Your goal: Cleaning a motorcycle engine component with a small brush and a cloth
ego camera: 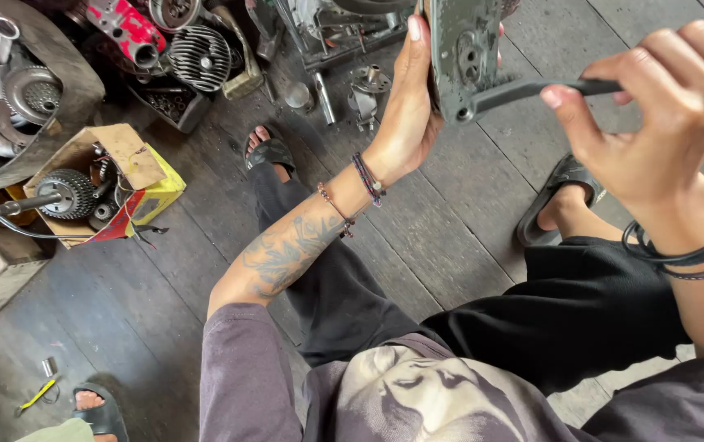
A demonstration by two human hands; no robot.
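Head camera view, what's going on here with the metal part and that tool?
A seated person holds a grey metal plate upright in the left hand. The right hand grips the handle of a dark wrench whose end sits on a fitting at the plate's lower corner. Engine parts and a cardboard box of gears lie on the wooden floor.
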